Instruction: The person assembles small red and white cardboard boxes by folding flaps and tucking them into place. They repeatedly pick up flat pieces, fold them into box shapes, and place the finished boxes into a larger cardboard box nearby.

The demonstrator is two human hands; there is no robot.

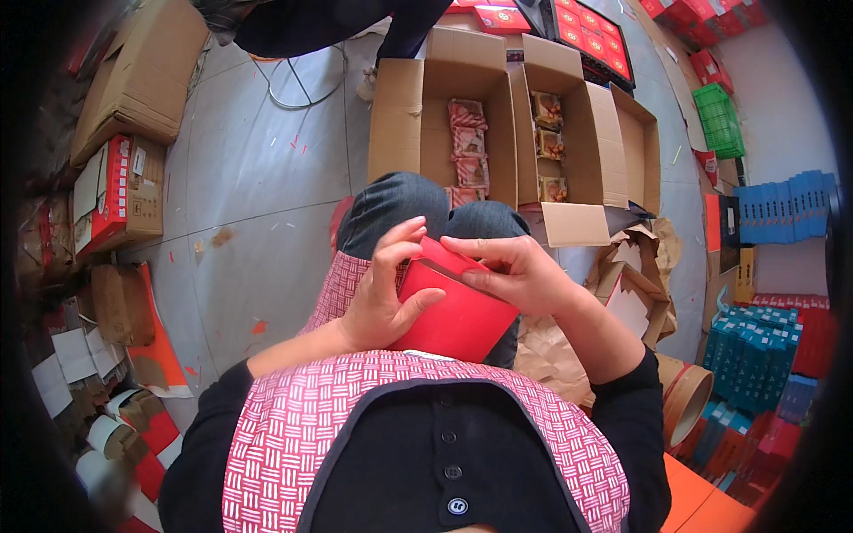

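Note:
A red paper box (pixel 458 320) leans in my lap, its top end showing a dark slot beneath a narrow red flap. My left hand (pixel 378 293) grips its left side, with fingers curled at the upper corner and the thumb lying over the front face. At the upper right edge, my right hand (pixel 520 271) pinches the flap between thumb and fingers. The box's back and whatever is inside are hidden.
Beyond my knees, an open carton (pixel 397 115) holds pink-and-white packs (pixel 468 147); another open carton (pixel 586 164) holds gold-brown packs (pixel 549 144). Crumpled brown paper (pixel 551 355) lies right. Stacked blue boxes (pixel 782 209), a green crate (pixel 718 120) and a large carton (pixel 142 71) flank me.

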